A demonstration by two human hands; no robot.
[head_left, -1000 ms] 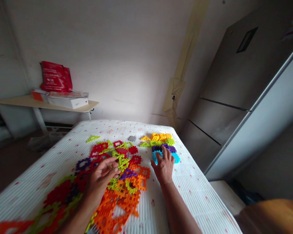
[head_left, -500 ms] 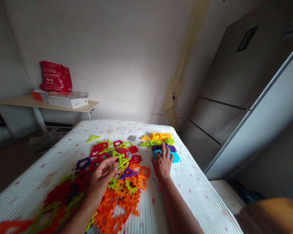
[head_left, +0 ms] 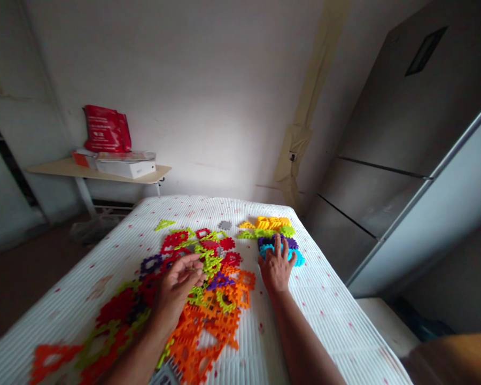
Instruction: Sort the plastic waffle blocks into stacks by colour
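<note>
My left hand [head_left: 183, 279] hovers over a mixed pile of flat plastic gear-edged building pieces, its fingers loosely curled and the thumb apart from them. I see nothing held in it. Lime pieces [head_left: 211, 262] lie by its fingertips, with orange pieces [head_left: 224, 299] nearer to me and red pieces [head_left: 176, 239] beyond. On the right, my right hand [head_left: 277, 267] rests with spread fingers on a row of light-blue pieces [head_left: 299, 258]. Its fingertips reach the purple pieces [head_left: 292, 242] just behind, and the hand partly covers both rows.
Behind the purple row are lime pieces [head_left: 264, 233] and yellow pieces [head_left: 273, 222]. A grey piece [head_left: 225, 225] and a lime triangle [head_left: 164, 224] lie apart on the white quilted cover [head_left: 312, 321]. A side table [head_left: 64, 167] holds boxes and a red bag [head_left: 106, 129]. A refrigerator [head_left: 385, 133] stands right.
The whole view has shifted, so everything appears farther right. Both hands keep nearly the same places over the pieces.
</note>
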